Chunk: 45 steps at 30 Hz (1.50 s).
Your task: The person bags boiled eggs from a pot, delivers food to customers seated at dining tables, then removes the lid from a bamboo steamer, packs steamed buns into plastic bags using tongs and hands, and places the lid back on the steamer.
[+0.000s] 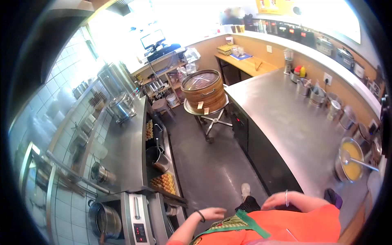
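Note:
My left hand point(213, 213) hangs in front of the apron point(235, 221), its fingers loosely stretched and nothing visible in them. A dark band is round that wrist. On the other side, my right hand point(273, 200) is held low near the steel counter's point(272, 122) front edge, relaxed and without anything visible in it. A light bracelet circles the right wrist. Farther ahead on the floor, a round bamboo steamer point(206, 94) rests on a wheeled stand point(214, 121), well away from both hands.
A bowl of yellow liquid point(351, 152) with a ladle point(346, 157) stands on the right counter. Along the left are a steel worktop point(126, 149), trays of eggs point(164, 183) below it, and a pot point(105, 220). A grey floor aisle point(192, 163) runs between, with a stool point(161, 105) farther back.

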Each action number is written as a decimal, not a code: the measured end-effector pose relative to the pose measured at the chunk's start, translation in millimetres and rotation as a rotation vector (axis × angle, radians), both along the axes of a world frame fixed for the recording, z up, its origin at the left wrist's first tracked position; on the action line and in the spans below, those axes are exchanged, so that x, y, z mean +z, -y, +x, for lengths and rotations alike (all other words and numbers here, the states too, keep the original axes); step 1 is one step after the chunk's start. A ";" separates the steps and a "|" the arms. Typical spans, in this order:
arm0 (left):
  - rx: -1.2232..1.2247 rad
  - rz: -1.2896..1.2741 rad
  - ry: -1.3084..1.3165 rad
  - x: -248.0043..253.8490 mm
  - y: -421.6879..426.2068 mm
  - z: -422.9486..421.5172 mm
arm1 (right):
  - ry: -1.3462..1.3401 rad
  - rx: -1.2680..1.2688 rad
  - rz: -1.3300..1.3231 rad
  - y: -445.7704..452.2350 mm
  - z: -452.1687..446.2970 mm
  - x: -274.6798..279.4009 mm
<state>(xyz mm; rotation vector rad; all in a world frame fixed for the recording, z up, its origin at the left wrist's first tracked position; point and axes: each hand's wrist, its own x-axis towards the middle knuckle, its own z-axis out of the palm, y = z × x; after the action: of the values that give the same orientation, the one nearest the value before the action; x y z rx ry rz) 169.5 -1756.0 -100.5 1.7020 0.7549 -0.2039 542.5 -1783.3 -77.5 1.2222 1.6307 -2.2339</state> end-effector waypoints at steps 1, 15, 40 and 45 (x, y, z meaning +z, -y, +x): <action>0.094 -0.042 -0.012 -19.6 -41.7 -6.7 | -0.072 -0.071 0.076 -42.7 5.1 -3.9; 1.543 -0.354 0.451 26.3 -504.3 -45.5 | 0.032 -0.935 0.555 -629.8 -84.3 17.5; 1.141 -0.237 0.565 27.1 -903.4 -39.8 | -0.175 -1.679 0.372 -846.3 -114.4 21.2; 0.686 -0.033 0.732 75.6 -878.0 48.3 | -0.087 -2.017 0.328 -723.9 -42.7 24.2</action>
<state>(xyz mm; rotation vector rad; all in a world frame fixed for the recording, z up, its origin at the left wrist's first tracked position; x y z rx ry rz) 217.7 -877.9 -25.0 1.2518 0.7106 0.8320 499.9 -1059.4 -53.2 3.9665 0.2712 -2.3064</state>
